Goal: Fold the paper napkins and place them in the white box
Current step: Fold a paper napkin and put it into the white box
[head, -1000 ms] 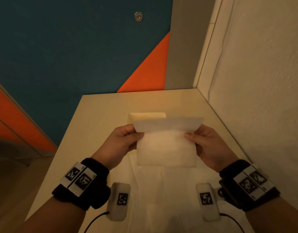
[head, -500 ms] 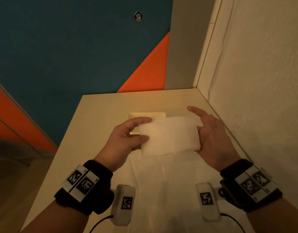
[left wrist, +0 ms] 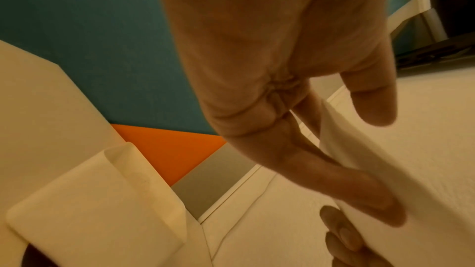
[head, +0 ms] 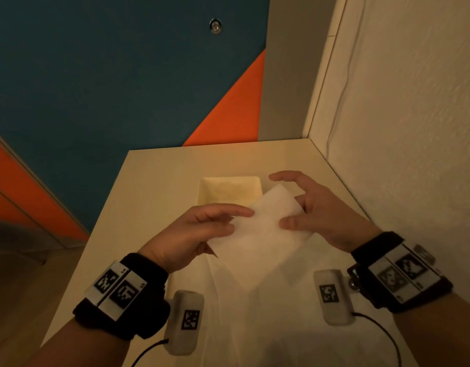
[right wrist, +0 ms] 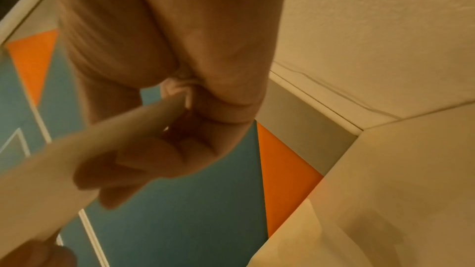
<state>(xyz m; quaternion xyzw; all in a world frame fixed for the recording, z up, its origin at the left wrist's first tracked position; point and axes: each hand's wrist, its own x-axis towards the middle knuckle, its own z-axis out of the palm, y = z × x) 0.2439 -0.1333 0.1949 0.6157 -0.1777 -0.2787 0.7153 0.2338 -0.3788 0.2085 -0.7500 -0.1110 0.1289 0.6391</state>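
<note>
the left hand [head: 199, 229] pinches the folded napkin [head: 257, 234] at its nine o'clock edge, thumb on top, fingers under. the napkin hangs tilted above the surface [head: 154, 197], its far corner over the white box [head: 229, 193] at twelve o'clock. the right hand [head: 316, 207] grips the three o'clock edge, forefinger lifted; its wrist view is blurred, so probably thumb against curled fingers. folding looks done; next comes lowering it squarely into the box.
</note>
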